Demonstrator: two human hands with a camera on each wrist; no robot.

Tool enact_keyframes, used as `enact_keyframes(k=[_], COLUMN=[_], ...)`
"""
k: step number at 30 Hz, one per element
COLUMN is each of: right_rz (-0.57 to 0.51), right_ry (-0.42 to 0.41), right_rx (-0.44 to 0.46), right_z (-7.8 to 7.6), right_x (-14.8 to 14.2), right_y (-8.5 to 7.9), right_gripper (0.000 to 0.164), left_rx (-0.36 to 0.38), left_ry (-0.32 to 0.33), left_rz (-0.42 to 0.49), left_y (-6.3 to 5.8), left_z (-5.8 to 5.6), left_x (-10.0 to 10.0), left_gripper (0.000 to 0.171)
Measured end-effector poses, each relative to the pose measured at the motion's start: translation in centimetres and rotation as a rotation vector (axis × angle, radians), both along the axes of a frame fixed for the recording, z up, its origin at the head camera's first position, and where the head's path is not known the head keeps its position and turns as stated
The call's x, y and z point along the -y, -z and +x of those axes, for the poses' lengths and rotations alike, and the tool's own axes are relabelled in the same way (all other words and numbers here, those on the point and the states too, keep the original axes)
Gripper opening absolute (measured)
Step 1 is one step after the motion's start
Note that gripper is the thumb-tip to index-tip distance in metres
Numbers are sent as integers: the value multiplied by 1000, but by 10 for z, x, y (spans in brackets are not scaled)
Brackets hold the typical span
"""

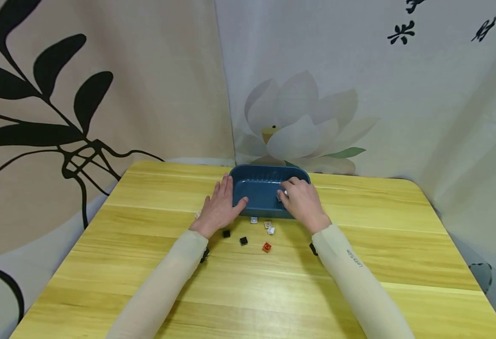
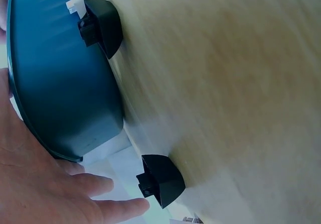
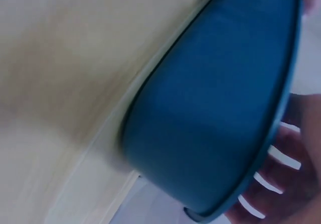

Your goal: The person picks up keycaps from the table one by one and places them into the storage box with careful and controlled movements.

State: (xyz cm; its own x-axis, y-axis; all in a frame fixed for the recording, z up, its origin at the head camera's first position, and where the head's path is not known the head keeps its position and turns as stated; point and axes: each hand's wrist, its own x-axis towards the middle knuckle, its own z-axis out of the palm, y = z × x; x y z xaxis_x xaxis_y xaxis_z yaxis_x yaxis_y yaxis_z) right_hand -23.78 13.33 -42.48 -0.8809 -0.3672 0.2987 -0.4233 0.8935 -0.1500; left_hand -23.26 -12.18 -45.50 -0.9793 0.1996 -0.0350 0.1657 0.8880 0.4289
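My left hand (image 1: 219,207) lies along the left end of a blue rectangular basin (image 1: 248,211), fingers straight and thumb over its near rim. Over the basin's right end, my right hand (image 1: 304,200) has curled fingers and pinches a small whitish keycap (image 1: 285,193), mostly hidden by the thumb and fingers. In front of the basin lie white keycaps (image 1: 254,220), black keycaps (image 1: 243,241) and a red-orange keycap (image 1: 267,247). Close up in the left wrist view, a black keycap (image 2: 108,28) shows its hollow underside. The right wrist view shows the basin's outer wall (image 3: 200,98).
A wooden table (image 1: 248,292) carries everything. Behind it hangs a printed cloth (image 1: 180,84) with leaves and a flower. One pale keycap (image 1: 197,214) lies left of my left wrist, partly hidden.
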Motion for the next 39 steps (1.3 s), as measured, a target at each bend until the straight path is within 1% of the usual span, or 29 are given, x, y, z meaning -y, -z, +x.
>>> enact_keyframes(k=[3,6,14,17,21,23,26,34,36,39], right_rz=[-31,-57,-99,-95,-58,-37,-21,-2,9,32], right_ry=[-32,-69,-165,-209,-251,-256,-263,-331,-346,-369], right_rx=[-60,-77,3,6,-44,-69,-83,-83,-64,-13], right_z=[12,24,55,65,74,77,84,98,99,101], right_x=[1,2,3,2,1,0,0,6,6,8], right_y=[-1,-1,-3,-1,2,4,5,13,15,16], right_gripper=[27,28,31,32,32,32,32,35,35,39], left_rx=[-7,-12,-10,-14,-18,-17,-15,-10,-13,-16], left_ry=[4,4,1,1,2,2,3,7,10,13], left_rz=[-7,-5,4,1,-2,-2,-4,18,15,12], left_y=[1,1,-1,-1,-1,-1,-1,0,0,0], left_z=[-1,-1,-1,-1,0,0,-1,0,0,0], left_x=[1,2,1,1,1,1,0,1,1,1], left_gripper=[90,87,83,83,83,83,84,82,83,83])
